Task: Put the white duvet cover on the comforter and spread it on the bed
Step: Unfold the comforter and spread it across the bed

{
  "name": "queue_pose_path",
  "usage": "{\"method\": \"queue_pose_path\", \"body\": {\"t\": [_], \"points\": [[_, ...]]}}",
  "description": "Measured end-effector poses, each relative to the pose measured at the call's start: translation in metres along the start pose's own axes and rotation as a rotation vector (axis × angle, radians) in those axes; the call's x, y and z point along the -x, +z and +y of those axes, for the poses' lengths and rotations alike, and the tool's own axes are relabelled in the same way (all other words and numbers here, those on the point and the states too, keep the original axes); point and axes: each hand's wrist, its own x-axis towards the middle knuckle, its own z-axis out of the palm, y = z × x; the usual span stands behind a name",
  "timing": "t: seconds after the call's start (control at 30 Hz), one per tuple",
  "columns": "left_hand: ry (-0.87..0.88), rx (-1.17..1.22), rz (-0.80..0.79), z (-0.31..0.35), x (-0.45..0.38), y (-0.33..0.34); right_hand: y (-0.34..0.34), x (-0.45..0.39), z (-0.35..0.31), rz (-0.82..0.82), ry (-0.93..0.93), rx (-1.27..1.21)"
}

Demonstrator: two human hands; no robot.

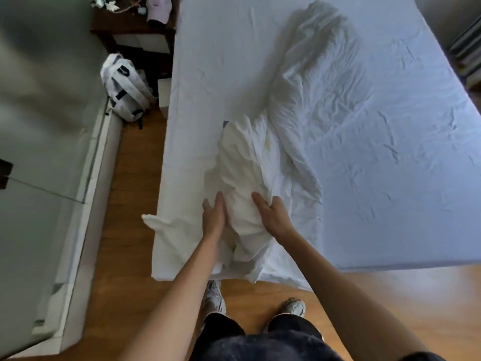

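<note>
- At the foot edge of the bed [390,230], near its left corner: left hand [214,216] laid flat with fingers straight, pressing the left flank of a bunched white bundle; nothing gripped.
- Just beside, across the same bundle: right hand [273,214], fingers curled into the cloth, gripping a fold on the bundle's right flank.
- Between the two hands: the creamy comforter [238,162], a narrow wad, apparently only partly wrapped by the white duvet cover [283,178]; how far inside cannot be told.
- Straight ahead of the hands: long axis of the bedding running away from the foot edge toward the head of the bed, bending right past mid-bed and ending in a crumpled ridge well up the mattress.
- Near end hanging a little over the foot edge; a loose white corner [151,221] jutting off the bed's left side over the floor.
- Both hands about equally near to the near end, the right one placed toward the bulk; likely next: feeding the wad onward along that axis, away from the body.
- Beyond the left edge, on the floor: a white backpack [125,89] by a dark nightstand [132,29].
</note>
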Motion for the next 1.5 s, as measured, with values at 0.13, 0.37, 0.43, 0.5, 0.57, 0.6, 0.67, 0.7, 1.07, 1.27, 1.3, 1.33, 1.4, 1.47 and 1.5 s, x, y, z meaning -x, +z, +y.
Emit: {"method": "queue_pose_path", "body": {"t": [0.13,0.37,0.43,0.5,0.57,0.6,0.67,0.7,1.07,1.27,1.3,1.33,1.4,1.47,1.5], "points": [[-0.464,0.22,-0.408,-0.003,-0.011,-0.012,0.011,0.013,0.002,-0.033,0.031,-0.028],[-0.079,0.243,-0.292,0.048,-0.006,0.008,0.014,0.022,0.006,0.211,0.098,-0.339],[0.072,0.215,-0.252,0.055,-0.005,0.007,0.001,0.022,0.005,0.405,0.081,-0.314],[0.245,0.124,-0.268,0.065,0.005,0.009,-0.013,0.025,0.0,0.612,0.066,-0.15],[0.408,0.014,-0.304,0.073,0.017,0.016,-0.029,0.028,-0.01,0.798,-0.1,0.021],[0.478,-0.049,-0.321,0.075,0.024,0.023,-0.038,0.032,-0.02,0.884,-0.257,0.135],[0.56,-0.168,-0.35,0.079,0.04,0.037,-0.054,0.035,-0.042,1.009,-0.605,0.404],[0.571,-0.231,-0.366,0.078,0.047,0.045,-0.062,0.037,-0.055,1.049,-0.739,0.543],[0.779,-0.598,-0.448,0.01,0.08,0.078,-0.096,-0.036,-0.028,0.021,0.391,0.397],[0.572,-0.418,-0.687,-0.002,0.03,0.069,-0.077,-0.079,0.019,0.07,0.353,0.342],[0.494,-0.319,-0.673,0.0,0.014,0.067,-0.077,-0.084,0.026,0.087,0.321,0.318],[0.422,-0.242,-0.607,0.002,-0.007,0.064,-0.077,-0.09,0.032,0.106,0.279,0.294],[0.383,-0.27,-0.434,0.005,-0.064,0.064,-0.078,-0.1,0.041,0.167,0.218,0.24],[0.39,-0.507,-0.334,0.004,-0.126,0.068,-0.08,-0.112,0.052,0.254,0.188,0.196],[0.387,-0.632,-0.311,0.003,-0.152,0.071,-0.082,-0.118,0.058,0.297,0.182,0.183]]}}
